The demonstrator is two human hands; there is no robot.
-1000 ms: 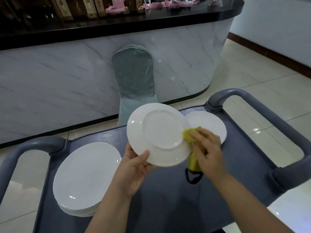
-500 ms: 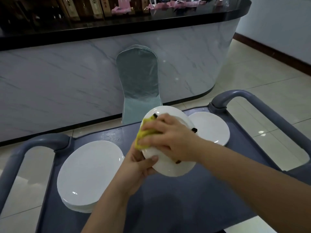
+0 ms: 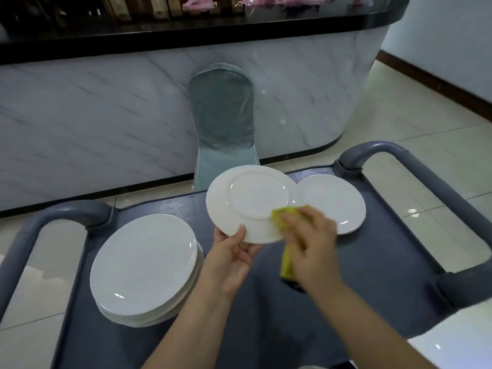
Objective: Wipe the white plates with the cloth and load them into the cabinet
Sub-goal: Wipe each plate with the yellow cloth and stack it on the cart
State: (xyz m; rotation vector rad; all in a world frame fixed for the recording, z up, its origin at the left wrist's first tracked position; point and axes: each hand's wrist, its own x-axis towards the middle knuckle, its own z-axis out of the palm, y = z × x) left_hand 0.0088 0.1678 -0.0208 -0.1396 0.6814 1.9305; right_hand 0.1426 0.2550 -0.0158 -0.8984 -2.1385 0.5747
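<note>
Right hand (image 3: 308, 241) has slid from the plate's middle to its 5 o'clock rim, fingers curled over the yellow cloth (image 3: 279, 213) and pressing it to the white plate (image 3: 253, 201), whose underside faces up. Left hand (image 3: 231, 259) pinches the rim at 7 o'clock, thumb on top, holding the plate tilted above the grey cart (image 3: 372, 275). Plate stack (image 3: 143, 265) lies at 8 o'clock and a second plate (image 3: 332, 201) at 3 o'clock, both on the cart.

Left hand (image 3: 231, 258) holds a white plate (image 3: 249, 203) tilted over the cart (image 3: 372, 275); right hand (image 3: 310, 241) presses a yellow cloth (image 3: 287, 265) on its rim.
</note>
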